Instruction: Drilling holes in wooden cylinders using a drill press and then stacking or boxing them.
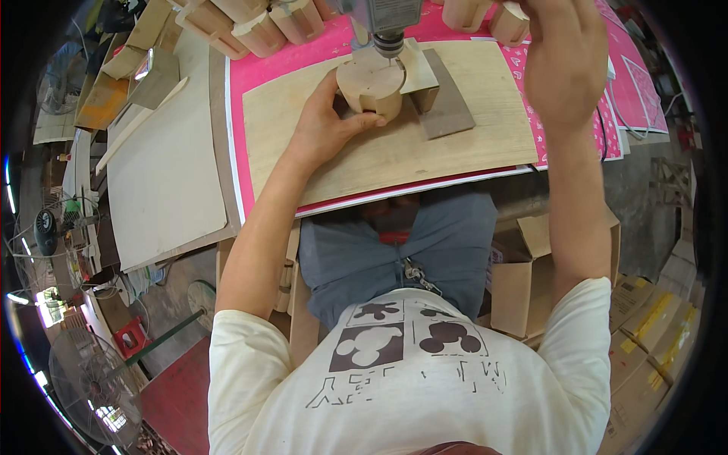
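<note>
My left hand (330, 121) grips a round, pale wooden block (371, 83) with a notch in its near side. The thumb presses on the front and the fingers go round the left side. Right above the block is the chuck (388, 44) of a drill press (394, 14), its thin bit at the block's top. The block sits against a wooden stop (421, 80) on a flat brown piece (451, 98). Raised at the upper right, my right hand (565, 68) has its fingers curled at the frame's top edge; what they hold is cut off.
A plywood board (303, 178) lies on the pink-covered table (236, 98). More wooden blocks (296, 19) stand at the back left, others (464, 14) at the back right. Cardboard boxes (512, 296) are below at the right. A grey panel (163, 182) adjoins the table's left.
</note>
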### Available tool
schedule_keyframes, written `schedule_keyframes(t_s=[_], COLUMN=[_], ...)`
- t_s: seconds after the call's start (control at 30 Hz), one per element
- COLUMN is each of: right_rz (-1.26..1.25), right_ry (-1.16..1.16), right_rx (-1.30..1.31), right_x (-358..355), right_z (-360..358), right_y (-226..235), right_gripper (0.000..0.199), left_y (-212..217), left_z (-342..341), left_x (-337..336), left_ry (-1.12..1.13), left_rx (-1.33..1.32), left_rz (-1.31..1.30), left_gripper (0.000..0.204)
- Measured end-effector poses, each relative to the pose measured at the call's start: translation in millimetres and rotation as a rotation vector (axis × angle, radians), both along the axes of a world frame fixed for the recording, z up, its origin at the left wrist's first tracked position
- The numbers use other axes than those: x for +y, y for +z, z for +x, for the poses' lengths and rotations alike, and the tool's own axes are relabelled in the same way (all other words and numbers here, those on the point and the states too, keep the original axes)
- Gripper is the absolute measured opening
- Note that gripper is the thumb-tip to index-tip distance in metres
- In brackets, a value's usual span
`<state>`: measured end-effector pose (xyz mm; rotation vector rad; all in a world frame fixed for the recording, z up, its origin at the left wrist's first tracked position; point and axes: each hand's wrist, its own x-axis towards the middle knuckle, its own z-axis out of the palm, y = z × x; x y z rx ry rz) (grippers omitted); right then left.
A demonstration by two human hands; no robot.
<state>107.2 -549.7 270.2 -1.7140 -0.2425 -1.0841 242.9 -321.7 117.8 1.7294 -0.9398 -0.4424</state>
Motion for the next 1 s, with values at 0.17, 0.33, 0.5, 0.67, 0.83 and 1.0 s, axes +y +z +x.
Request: schedule_keyframes(t_s=[0.17, 0.33, 0.5, 0.67, 0.83, 1.0], right_rz=[0.027, 0.288, 0.369, 0.371, 0.421, 0.337], right_ry=[-0.077, 0.008, -0.046, -0.269, -0.327, -0.279], right_rx=[0.205, 0.285, 0.332, 0.567, 0.744, 0.571], right_x=[-17.6, -30.0, -44.9, -36.0, -6.8, 4.5], right_z=[51.5, 73.2, 30.2, -33.8, -81.6, -83.3], right_y=[44.4, 20.5, -44.0, -119.5, -163.2, -190.0], right_gripper=[0.035, 0.041, 0.045, 0.042, 0.038, 0.031], left_y=[1.9, 4.6, 6.9, 8.0, 16.8, 12.2], left_z=[-1.6, -2.0, 0.1, 3.2, -1.0, -10.3], left_x=[0.7, 1.2, 2.8, 27.6, 89.1, 131.9], left_ry=[0.003, -0.003, -0.008, 0.021, 0.125, 0.195], left_rx=[-0.01, 0.012, 0.133, 0.171, 0.114, 0.084], left_rz=[-0.018, -0.036, -0.012, 0.043, 0.101, 0.107], left_gripper=[0.085, 0.086, 0.09, 0.092, 0.104, 0.096])
